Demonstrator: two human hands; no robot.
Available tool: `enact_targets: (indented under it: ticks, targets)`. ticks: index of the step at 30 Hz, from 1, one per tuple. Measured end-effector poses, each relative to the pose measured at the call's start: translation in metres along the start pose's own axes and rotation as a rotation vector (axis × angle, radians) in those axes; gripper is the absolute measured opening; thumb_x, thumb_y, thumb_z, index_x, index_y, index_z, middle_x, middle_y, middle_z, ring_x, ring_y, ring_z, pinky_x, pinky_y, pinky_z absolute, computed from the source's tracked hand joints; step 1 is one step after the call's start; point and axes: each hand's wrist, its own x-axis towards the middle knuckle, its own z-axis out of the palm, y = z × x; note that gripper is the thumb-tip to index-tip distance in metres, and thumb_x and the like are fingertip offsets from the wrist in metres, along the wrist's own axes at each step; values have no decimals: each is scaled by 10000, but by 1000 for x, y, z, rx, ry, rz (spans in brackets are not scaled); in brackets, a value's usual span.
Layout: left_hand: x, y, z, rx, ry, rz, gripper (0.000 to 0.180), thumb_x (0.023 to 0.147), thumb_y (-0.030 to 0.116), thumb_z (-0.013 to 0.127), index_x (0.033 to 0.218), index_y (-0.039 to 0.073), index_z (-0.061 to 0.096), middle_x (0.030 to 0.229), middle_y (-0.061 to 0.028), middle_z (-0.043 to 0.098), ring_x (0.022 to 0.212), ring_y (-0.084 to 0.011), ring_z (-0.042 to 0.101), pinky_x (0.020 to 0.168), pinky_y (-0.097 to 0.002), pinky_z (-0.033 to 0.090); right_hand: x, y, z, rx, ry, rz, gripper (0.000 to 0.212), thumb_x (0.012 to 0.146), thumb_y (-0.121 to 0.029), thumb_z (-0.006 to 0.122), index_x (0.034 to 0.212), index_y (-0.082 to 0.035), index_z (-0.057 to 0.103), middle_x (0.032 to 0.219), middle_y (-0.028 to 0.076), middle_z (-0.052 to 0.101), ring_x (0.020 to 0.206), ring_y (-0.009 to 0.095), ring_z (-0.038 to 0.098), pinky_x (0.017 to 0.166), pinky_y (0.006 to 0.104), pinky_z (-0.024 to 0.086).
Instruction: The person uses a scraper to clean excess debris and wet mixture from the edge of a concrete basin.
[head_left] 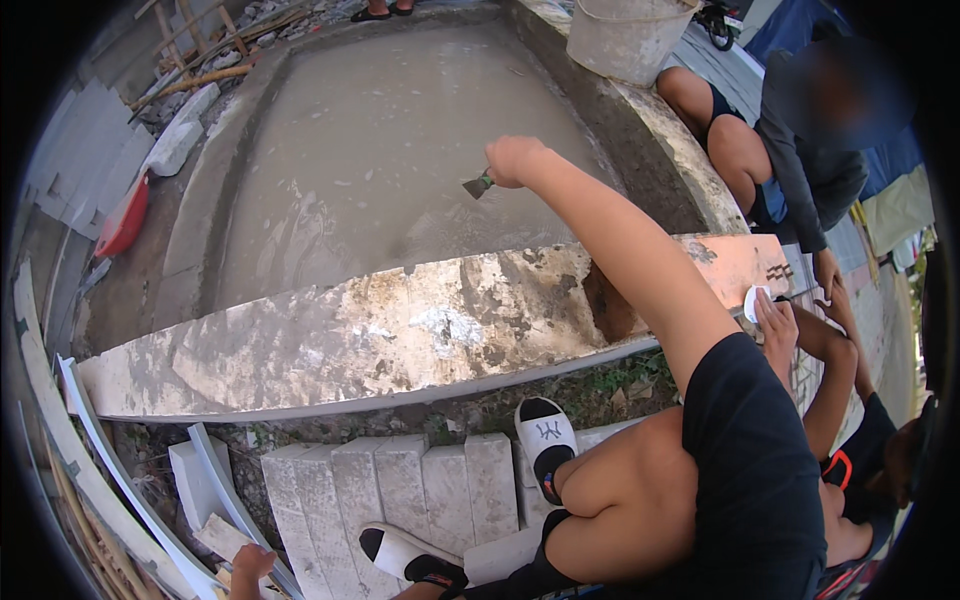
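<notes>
My right hand (512, 162) reaches far forward over grey, murky water (400, 140) in a concrete basin. Its fingers are closed round a small scraper (478, 186) with a flat dark blade and greenish handle, held just above the water. At the lower left my left hand (252, 563) looks curled beside a pale long strip (235, 490); whether it grips anything is hidden. Between my arms and the water runs the basin's stained near wall (400, 320). White slippers (548, 432) are on my feet, among concrete blocks.
A person (815, 130) squats by the right wall near a whitish bucket (625, 40). Close at my right, another person's hand (777, 332) presses a white piece on the wall's orange end (735, 260). A red basin (124, 218) and concrete blocks (345, 500) lie leftward.
</notes>
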Motion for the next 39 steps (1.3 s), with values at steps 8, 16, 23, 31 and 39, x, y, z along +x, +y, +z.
enact_targets:
  ticks: [8,16,23,31,39]
  targets:
    - [8,-13,14,40,26,-3,340,835,374,586,821,84,764,816,-61,756,912,-255,713,901,-364,550,-1,-3,-7,-22,-229,-88,345,862,-313,645,1087,-65,730,1146,167,703,1081,350,662,907,444,542]
    - [4,-2,5,-11,2,28,349,842,367,590,875,61,755,811,-71,755,904,-252,717,897,-364,553,3,12,0,55,-59,-86,443,872,-412,630,1090,-37,721,1136,209,694,1094,358,653,919,454,530]
    - [4,19,0,-32,-25,0,355,850,365,595,901,49,749,815,-76,756,911,-248,718,892,-357,553,14,32,21,6,-68,-24,357,839,-386,640,896,-52,754,950,142,741,925,322,703,839,447,551]
    - [4,-8,11,25,11,9,354,846,367,587,901,59,753,823,-73,757,915,-255,714,887,-361,551,-13,0,16,-143,-88,-86,322,820,-353,679,920,-55,748,972,141,737,908,311,706,807,435,560]
    - [-3,12,-1,-20,-67,-52,370,839,400,582,917,83,757,919,-81,748,960,-268,701,905,-367,543,-26,10,12,-192,-89,-123,300,800,-319,717,944,-58,742,993,140,733,891,299,710,775,422,568]
